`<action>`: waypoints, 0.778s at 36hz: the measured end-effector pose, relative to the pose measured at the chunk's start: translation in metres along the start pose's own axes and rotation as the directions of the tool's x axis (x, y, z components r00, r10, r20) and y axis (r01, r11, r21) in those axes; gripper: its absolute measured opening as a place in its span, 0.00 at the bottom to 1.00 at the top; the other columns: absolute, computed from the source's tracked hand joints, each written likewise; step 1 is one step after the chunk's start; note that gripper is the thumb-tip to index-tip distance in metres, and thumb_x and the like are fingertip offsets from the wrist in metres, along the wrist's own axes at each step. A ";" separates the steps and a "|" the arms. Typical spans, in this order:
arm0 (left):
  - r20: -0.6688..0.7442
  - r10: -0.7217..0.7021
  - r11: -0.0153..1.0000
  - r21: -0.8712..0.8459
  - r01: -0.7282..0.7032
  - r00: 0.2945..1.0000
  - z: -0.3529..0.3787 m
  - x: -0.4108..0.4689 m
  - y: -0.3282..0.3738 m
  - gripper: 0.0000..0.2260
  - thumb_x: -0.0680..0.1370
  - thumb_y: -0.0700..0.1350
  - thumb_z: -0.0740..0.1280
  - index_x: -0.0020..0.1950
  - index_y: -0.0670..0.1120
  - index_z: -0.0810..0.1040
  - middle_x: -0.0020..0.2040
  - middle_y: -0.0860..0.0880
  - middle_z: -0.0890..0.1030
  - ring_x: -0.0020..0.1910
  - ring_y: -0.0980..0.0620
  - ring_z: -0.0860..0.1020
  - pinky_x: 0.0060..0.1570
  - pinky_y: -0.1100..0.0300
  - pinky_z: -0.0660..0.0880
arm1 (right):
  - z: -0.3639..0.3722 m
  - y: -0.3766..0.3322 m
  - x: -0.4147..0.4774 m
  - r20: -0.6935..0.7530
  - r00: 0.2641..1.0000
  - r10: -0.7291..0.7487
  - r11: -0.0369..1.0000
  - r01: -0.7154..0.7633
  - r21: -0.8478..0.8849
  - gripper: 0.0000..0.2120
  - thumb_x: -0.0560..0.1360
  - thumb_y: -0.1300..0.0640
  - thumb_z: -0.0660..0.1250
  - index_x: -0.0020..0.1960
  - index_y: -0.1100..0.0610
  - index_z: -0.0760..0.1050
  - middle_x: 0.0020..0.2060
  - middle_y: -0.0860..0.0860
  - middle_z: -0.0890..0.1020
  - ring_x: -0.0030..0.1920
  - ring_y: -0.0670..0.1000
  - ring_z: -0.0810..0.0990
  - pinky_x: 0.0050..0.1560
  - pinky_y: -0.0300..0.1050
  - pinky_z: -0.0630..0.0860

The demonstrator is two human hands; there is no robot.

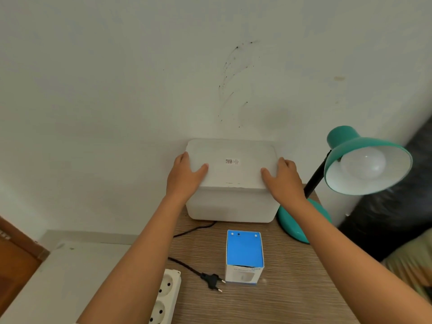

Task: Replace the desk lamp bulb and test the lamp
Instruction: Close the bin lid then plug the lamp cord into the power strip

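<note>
Head cam, lamp (367, 160) shade faces viewer, both hands on white box (231, 183)

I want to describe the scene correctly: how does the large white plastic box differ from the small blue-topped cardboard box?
The large white plastic box stands at the back by the wall, with both hands on its lid; the small blue-topped cardboard box stands nearer, untouched. The plastic box is wide, with rounded corners; the cardboard box is narrow, with sharp edges. Both stand closed on the wooden table.
</note>
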State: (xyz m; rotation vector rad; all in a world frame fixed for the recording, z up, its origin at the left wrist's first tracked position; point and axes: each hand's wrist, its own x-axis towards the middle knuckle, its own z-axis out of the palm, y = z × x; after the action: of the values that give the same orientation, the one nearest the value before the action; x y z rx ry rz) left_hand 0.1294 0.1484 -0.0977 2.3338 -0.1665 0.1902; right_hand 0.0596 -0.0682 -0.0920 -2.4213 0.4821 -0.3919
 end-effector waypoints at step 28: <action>0.047 -0.011 0.997 -0.081 0.014 0.999 -0.087 -0.106 0.024 0.23 0.80 0.52 0.61 0.70 0.40 0.65 0.72 0.43 0.65 0.69 0.47 0.66 0.54 0.64 0.60 | -0.036 -0.064 -0.103 0.078 0.985 -0.154 0.978 0.141 0.154 0.26 0.78 0.55 0.61 0.73 0.63 0.59 0.72 0.58 0.65 0.72 0.55 0.63 0.70 0.44 0.58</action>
State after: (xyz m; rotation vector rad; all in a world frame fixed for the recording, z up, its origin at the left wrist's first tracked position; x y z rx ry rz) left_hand 0.0135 0.2008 -0.0403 2.2583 -0.1793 0.1207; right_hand -0.0309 0.0042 -0.0404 -2.3250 0.2253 -0.3666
